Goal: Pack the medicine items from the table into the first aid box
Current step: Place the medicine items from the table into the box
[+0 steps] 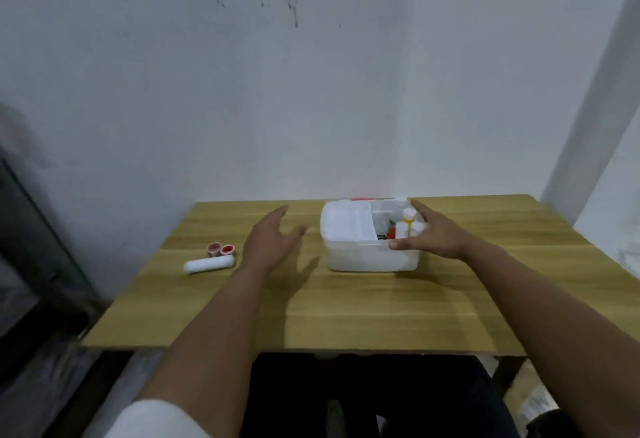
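Observation:
The white first aid box (360,257) stands open near the back middle of the wooden table (346,309). Inside it are white packets on the left and several small bottles (407,221) on the right. My right hand (433,235) rests against the box's right side, thumb on the front rim, fingers spread. My left hand (270,241) hovers open above the table, left of the box, holding nothing. Farther left lie a white tube (209,265) on its side and two small red-and-pink caps (221,249).
The table's back edge meets a white wall. Its front edge is close to my legs. A dark frame (31,229) stands left of the table. Bare wood stretches in front of and to the right of the box.

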